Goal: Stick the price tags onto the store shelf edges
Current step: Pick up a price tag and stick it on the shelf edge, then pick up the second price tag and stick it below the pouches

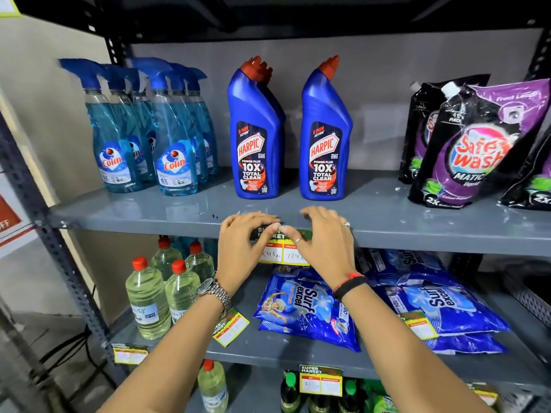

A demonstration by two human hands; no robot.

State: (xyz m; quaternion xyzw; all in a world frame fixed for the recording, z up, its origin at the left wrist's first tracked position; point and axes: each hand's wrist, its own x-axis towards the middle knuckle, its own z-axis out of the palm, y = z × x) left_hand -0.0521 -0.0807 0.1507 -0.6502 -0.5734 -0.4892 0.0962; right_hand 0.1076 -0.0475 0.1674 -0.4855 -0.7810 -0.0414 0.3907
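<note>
While both hands press at the middle of the frame, the tag [284, 253] sits against the front edge [417, 241] of the grey shelf, just below the two Harpic bottles [256, 138], which suggests it is meant to price them. The left hand [241, 248] covers the tag's left part, its fingers curled over the shelf lip and its thumb meeting the other thumb on the tag's dark top band; it grips nothing, only pushes flat. The right hand [325, 245] does the same from the right, fingers arched over the lip and thumb pressing down, so the two thumbs pin the upper strip where the glue probably lies. The tag's lower half, yellow with two white boxes of handwriting, hangs free below the edge and stays readable for that reason. Whether the top has fully bonded cannot be told, since the hands hide it. More tags show lower in the frame: one [129, 353] at lower left on the next shelf's edge, one [320, 380] at bottom centre hanging from that same edge, and one loose tag [231, 326] lying on that shelf beside the Surf packs [307, 308], likely waiting its turn. Another [419, 324] rests on the packs to the right. The spray bottles [143, 129] at upper left and the pouches [474, 144] at upper right have no tag beneath them yet.
</note>
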